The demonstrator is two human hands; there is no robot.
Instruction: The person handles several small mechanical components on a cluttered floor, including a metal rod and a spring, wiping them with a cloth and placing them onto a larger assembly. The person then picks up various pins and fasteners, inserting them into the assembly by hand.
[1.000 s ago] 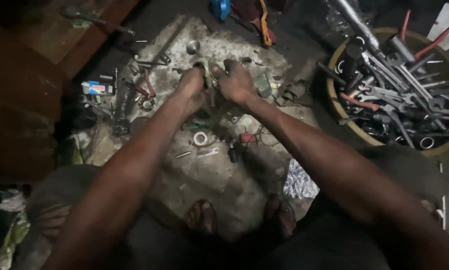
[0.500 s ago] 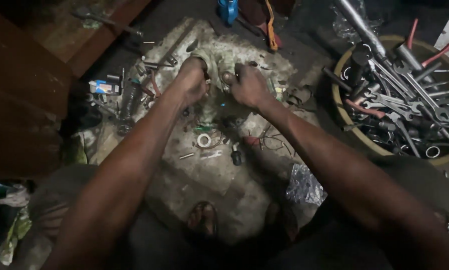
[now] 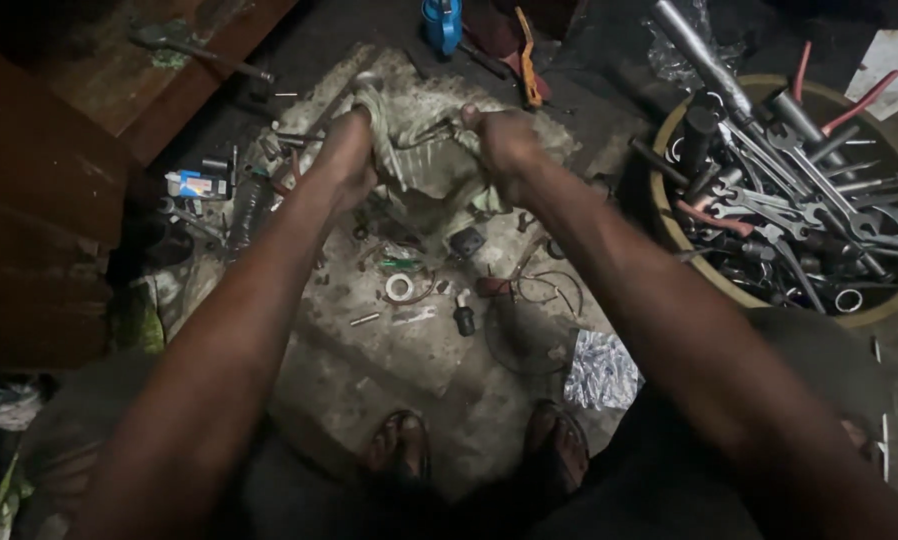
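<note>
Two hands grip a dirty rag at upper centre, above a floor mat strewn with small parts. Left hand and right hand have fingers curled tight into its ends. Soft, light, likely greasy: best bunched at the edges.

We see a small flat box, white with blue and red, lying left of the rag. A crinkled silver wrapper, perhaps foil, sits below-right of the rag.
</note>
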